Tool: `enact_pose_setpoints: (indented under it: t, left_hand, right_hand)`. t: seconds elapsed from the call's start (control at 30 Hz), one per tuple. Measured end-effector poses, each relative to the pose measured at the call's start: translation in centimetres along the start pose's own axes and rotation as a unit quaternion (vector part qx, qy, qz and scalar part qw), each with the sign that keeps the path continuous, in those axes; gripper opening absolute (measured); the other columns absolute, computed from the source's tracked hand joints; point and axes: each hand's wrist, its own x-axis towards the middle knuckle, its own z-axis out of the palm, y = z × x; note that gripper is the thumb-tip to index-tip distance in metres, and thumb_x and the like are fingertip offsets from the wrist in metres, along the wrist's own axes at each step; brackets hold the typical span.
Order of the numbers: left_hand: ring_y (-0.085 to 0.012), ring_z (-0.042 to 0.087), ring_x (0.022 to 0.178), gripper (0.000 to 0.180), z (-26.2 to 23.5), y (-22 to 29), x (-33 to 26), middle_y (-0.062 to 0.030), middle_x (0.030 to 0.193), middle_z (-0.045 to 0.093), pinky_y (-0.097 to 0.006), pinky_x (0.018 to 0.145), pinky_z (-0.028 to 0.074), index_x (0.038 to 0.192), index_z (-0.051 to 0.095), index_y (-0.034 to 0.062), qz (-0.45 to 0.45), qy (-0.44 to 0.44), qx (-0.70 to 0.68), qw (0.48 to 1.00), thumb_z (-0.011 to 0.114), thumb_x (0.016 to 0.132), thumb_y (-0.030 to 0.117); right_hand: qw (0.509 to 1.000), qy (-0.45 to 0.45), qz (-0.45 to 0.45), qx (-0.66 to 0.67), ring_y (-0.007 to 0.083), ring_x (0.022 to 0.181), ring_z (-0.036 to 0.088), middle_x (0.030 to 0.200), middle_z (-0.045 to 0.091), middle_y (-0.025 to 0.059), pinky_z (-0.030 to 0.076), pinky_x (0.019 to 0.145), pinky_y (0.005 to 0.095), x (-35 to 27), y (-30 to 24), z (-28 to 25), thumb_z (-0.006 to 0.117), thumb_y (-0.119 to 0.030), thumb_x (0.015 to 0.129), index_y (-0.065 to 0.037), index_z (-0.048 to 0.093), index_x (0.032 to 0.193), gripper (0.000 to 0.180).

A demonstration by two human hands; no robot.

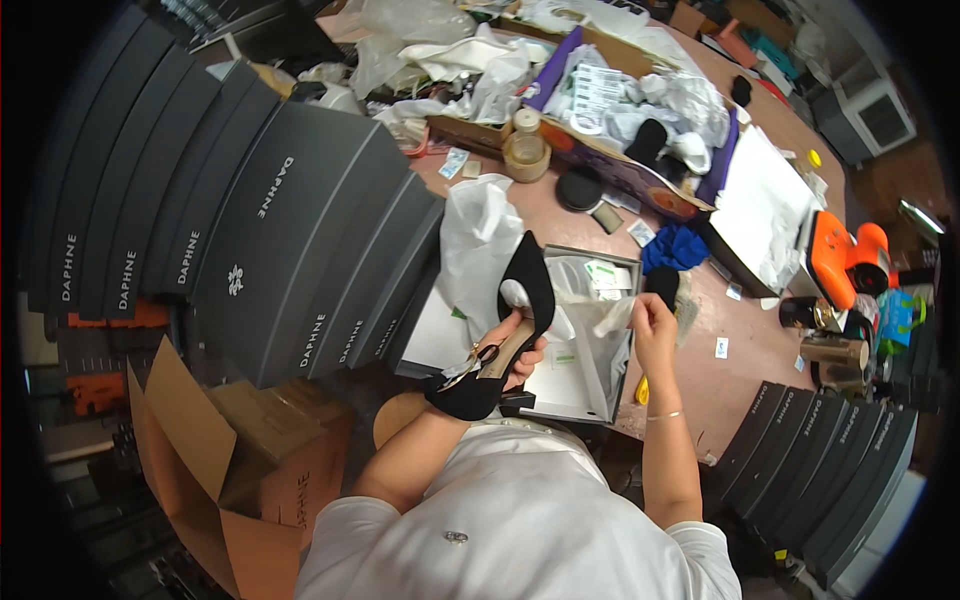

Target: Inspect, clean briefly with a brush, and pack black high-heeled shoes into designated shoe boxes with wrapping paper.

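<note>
The black shoe (pixel 540 272) is in the left hand (pixel 527 362), raised at the left side of the open shoe box (pixel 604 368); how high above, I cannot tell. Its toe points away from the person and its beige inside faces upward. The fingers wrap around the middle part, probably because it is the narrow place and leaves both toe and heel free. A white stuffing (pixel 516 294) sits in the toe opening, maybe to keep the shape.

The right hand (pixel 655 325) is narrow, thumb and fingertips pinched together on a thin whitish sheet (pixel 613 318) above the box. Such a light grip seems enough for soft material, and it appears to hold the sheet away from the box's middle.

The box lies directly before the body, so both hands reach it easily. To its left, white tissue paper (pixel 478 235) stands up loosely, just beside the tall row of dark boxes (pixel 300 220). Another row of boxes (pixel 820 470) is near the right forearm. Farther on the table (pixel 700 310), a cardboard tray (pixel 622 168) gathers crumpled paper, presumably to keep it apart from the working place.
</note>
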Motion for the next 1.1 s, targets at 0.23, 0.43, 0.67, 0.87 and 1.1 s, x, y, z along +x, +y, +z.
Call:
enact_pose_setpoints:
  t: [0.23,0.43,0.67,0.87,1.1]
  left_hand:
    - [-0.0132,0.047,0.061,0.047,-1.9,-1.2,-0.8,-0.0101,0.087,0.052,-0.021,0.045,0.043,0.114,0.051,0.0002,0.009,-0.022,0.019,1.000,0.038,0.101,0.043]
    - [-0.0155,0.049,0.064,0.043,-2.8,-2.0,-2.0,-0.0121,0.088,0.055,-0.022,0.047,0.044,0.113,0.050,0.0035,0.005,-0.021,0.023,0.999,0.038,0.101,0.043]
    - [-0.0161,0.051,0.063,0.054,-4.5,-1.7,-1.1,-0.0123,0.085,0.055,-0.022,0.048,0.043,0.104,0.052,-0.0001,-0.061,-0.034,0.071,0.995,0.040,0.097,0.053]
    - [-0.0101,0.049,0.054,0.067,-1.5,-1.5,-1.6,-0.0024,0.071,0.052,-0.019,0.047,0.040,0.101,0.054,0.0015,-0.059,0.028,0.161,0.985,0.037,0.092,0.066]
    - [-0.0119,0.047,0.063,0.041,-1.0,-1.5,-0.9,-0.0099,0.088,0.054,-0.019,0.048,0.041,0.106,0.050,0.0056,-0.011,-0.004,0.072,0.997,0.041,0.099,0.045]
  right_hand:
    - [0.942,0.025,0.052,0.332,0.0139,0.072,0.065,0.086,0.065,0.0080,0.054,0.061,0.0258,3.5,-4.5,-5.8,0.047,-0.021,0.099,-0.005,0.053,0.094,0.018]
    - [0.956,0.020,0.008,0.293,0.0203,0.080,0.066,0.092,0.065,0.0125,0.055,0.072,0.0296,12.3,-7.4,-7.9,0.051,-0.019,0.097,-0.001,0.054,0.096,0.018]
    - [0.991,0.122,-0.015,-0.042,0.0215,0.082,0.067,0.097,0.065,0.0155,0.056,0.071,0.0309,23.5,-5.4,-11.1,0.055,-0.006,0.088,0.002,0.057,0.101,0.016]
    - [0.866,0.084,-0.172,-0.461,0.0378,0.085,0.064,0.090,0.066,0.0223,0.049,0.081,0.0431,24.2,0.2,-11.1,0.051,-0.016,0.088,0.000,0.065,0.104,0.026]
    - [0.864,0.123,-0.263,-0.411,0.0361,0.072,0.066,0.074,0.066,0.0200,0.052,0.072,0.0403,21.1,-0.7,-11.9,0.052,-0.002,0.080,-0.001,0.066,0.096,0.022]
